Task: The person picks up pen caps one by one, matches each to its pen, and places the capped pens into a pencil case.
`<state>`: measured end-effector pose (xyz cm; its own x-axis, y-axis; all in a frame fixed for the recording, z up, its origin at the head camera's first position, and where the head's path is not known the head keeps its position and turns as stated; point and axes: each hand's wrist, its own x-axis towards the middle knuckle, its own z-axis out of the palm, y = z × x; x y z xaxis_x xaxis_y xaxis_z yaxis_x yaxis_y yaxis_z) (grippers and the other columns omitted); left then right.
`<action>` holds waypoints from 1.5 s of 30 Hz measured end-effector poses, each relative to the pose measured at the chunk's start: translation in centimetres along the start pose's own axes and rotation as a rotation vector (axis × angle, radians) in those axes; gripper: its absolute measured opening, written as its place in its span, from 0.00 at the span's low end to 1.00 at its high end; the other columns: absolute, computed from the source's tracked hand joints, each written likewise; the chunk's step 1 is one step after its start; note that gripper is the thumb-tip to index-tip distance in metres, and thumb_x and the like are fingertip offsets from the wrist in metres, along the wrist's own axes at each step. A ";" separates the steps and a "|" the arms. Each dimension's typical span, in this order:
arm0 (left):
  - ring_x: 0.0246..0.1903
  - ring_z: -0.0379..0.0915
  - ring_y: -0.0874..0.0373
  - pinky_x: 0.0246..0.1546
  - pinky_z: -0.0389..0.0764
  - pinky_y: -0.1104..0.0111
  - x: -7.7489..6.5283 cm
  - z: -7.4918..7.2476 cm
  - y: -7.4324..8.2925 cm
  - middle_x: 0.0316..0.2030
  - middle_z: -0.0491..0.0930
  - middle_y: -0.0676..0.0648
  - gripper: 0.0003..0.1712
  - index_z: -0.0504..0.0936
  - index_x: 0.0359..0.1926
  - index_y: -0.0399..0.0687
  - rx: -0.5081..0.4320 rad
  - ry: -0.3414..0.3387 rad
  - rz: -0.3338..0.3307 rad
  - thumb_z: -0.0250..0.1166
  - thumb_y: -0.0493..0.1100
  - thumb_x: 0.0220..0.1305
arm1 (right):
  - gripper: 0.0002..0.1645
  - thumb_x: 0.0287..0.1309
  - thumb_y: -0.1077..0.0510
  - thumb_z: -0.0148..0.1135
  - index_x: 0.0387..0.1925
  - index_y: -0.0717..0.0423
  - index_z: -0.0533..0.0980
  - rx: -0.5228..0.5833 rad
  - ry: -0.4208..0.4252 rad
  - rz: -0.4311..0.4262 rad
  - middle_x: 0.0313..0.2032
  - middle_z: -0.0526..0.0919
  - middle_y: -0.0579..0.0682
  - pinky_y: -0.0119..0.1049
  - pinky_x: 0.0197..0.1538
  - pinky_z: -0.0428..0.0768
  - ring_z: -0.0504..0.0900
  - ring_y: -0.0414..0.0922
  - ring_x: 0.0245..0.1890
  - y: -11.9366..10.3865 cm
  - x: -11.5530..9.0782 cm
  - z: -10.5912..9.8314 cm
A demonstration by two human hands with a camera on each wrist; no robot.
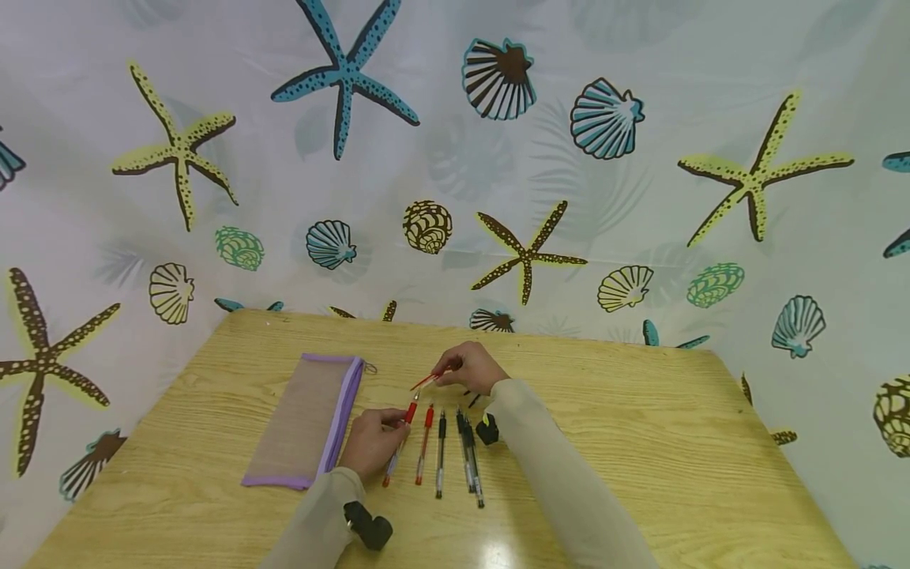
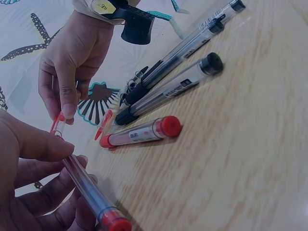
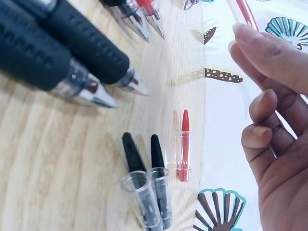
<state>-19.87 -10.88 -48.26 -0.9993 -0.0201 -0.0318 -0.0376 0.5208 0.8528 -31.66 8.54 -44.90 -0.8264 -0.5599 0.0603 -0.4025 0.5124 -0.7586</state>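
My left hand (image 1: 373,442) holds a red gel pen (image 1: 411,412), its tip pointing away from me. The fingers of my right hand (image 1: 471,367) pinch a clear cap with a red clip (image 1: 427,381), right by that pen's tip. On the table beside the left hand lies another uncapped red pen (image 1: 424,444). Further right are a black pen (image 1: 441,454) and a pair of black pens (image 1: 471,462) close together, tips pointing away. Under the right hand, the right wrist view shows two caps with black clips (image 3: 155,192) and one red-clipped cap (image 3: 185,154).
A mesh pouch (image 1: 302,419) with purple edging and a zip lies flat left of the left hand. The wooden table (image 1: 640,442) meets a hanging cloth (image 1: 441,158) printed with starfish and shells at its back and sides.
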 end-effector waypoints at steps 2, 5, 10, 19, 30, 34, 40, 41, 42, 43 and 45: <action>0.32 0.76 0.59 0.29 0.76 0.67 0.0 0.0 0.1 0.35 0.82 0.48 0.15 0.84 0.48 0.38 -0.006 -0.002 -0.002 0.65 0.38 0.61 | 0.04 0.53 0.61 0.70 0.33 0.53 0.85 0.013 -0.014 0.002 0.33 0.85 0.44 0.36 0.42 0.78 0.79 0.39 0.32 -0.2 0.0 0.0; 0.31 0.75 0.59 0.28 0.75 0.68 0.0 0.0 0.1 0.35 0.82 0.48 0.15 0.84 0.48 0.38 -0.014 -0.005 -0.001 0.65 0.38 0.62 | 0.04 0.53 0.61 0.70 0.33 0.53 0.86 0.017 -0.030 0.009 0.33 0.85 0.44 0.36 0.41 0.78 0.79 0.39 0.33 -0.4 0.0 -0.1; 0.30 0.74 0.59 0.27 0.74 0.68 -0.1 0.0 0.2 0.35 0.82 0.48 0.15 0.84 0.49 0.38 -0.017 -0.007 0.004 0.64 0.38 0.62 | 0.05 0.54 0.62 0.69 0.35 0.54 0.86 0.023 -0.057 -0.005 0.35 0.86 0.46 0.33 0.35 0.75 0.78 0.41 0.30 -0.5 0.2 -0.1; 0.27 0.73 0.60 0.25 0.74 0.68 -0.1 0.0 0.2 0.34 0.81 0.47 0.15 0.84 0.49 0.37 -0.046 -0.013 0.007 0.64 0.38 0.61 | 0.09 0.57 0.63 0.66 0.40 0.60 0.85 0.179 -0.099 -0.032 0.42 0.86 0.52 0.38 0.48 0.80 0.83 0.43 0.42 0.1 0.4 0.0; 0.28 0.74 0.60 0.25 0.74 0.69 0.2 0.2 0.0 0.34 0.82 0.47 0.15 0.84 0.48 0.37 -0.084 -0.009 -0.003 0.65 0.37 0.61 | 0.13 0.60 0.59 0.64 0.44 0.62 0.83 0.289 -0.102 0.023 0.42 0.86 0.53 0.47 0.47 0.80 0.82 0.51 0.43 0.3 0.3 0.7; 0.30 0.75 0.60 0.28 0.76 0.69 0.3 0.2 0.1 0.34 0.82 0.47 0.14 0.84 0.48 0.37 -0.094 -0.003 -0.005 0.65 0.37 0.61 | 0.12 0.61 0.59 0.63 0.43 0.62 0.84 0.314 -0.090 0.025 0.38 0.86 0.53 0.52 0.43 0.79 0.80 0.60 0.40 0.0 0.3 0.9; 0.30 0.75 0.59 0.29 0.76 0.68 0.3 0.2 0.0 0.34 0.82 0.46 0.14 0.84 0.47 0.35 -0.127 0.002 -0.012 0.66 0.37 0.60 | 0.12 0.61 0.58 0.64 0.43 0.62 0.83 0.390 -0.080 0.063 0.35 0.86 0.50 0.51 0.44 0.80 0.82 0.55 0.38 -0.1 0.2 1.4; 0.30 0.75 0.59 0.29 0.75 0.68 0.4 0.2 0.0 0.34 0.82 0.46 0.14 0.84 0.47 0.35 -0.132 0.003 -0.014 0.66 0.37 0.60 | 0.12 0.61 0.59 0.64 0.42 0.62 0.83 0.404 -0.076 0.070 0.34 0.86 0.50 0.51 0.44 0.80 0.83 0.54 0.37 -0.1 0.2 1.5; 0.30 0.74 0.59 0.29 0.75 0.68 0.4 0.2 0.0 0.34 0.82 0.46 0.14 0.84 0.47 0.35 -0.139 0.003 -0.018 0.66 0.37 0.60 | 0.12 0.61 0.59 0.64 0.42 0.62 0.83 0.412 -0.072 0.075 0.34 0.86 0.50 0.51 0.44 0.80 0.83 0.53 0.37 -0.1 0.2 1.5; 0.30 0.74 0.59 0.29 0.75 0.69 0.4 0.2 -0.1 0.34 0.82 0.46 0.14 0.84 0.47 0.34 -0.148 0.002 -0.022 0.66 0.37 0.60 | 0.11 0.61 0.59 0.64 0.42 0.62 0.83 0.422 -0.068 0.078 0.33 0.86 0.50 0.51 0.44 0.81 0.83 0.53 0.37 -0.2 0.2 1.6; 0.30 0.73 0.59 0.29 0.74 0.69 0.5 0.2 -0.1 0.34 0.82 0.46 0.15 0.84 0.47 0.34 -0.162 -0.001 -0.029 0.66 0.37 0.60 | 0.11 0.61 0.59 0.64 0.42 0.63 0.82 0.430 -0.061 0.076 0.33 0.86 0.51 0.50 0.44 0.81 0.83 0.54 0.37 -0.2 0.2 1.7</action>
<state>-20.34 -10.72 -48.44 -0.9978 -0.0322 -0.0584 -0.0663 0.3756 0.9244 -31.09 7.22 -45.81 -0.8176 -0.5748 -0.0344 -0.1302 0.2429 -0.9613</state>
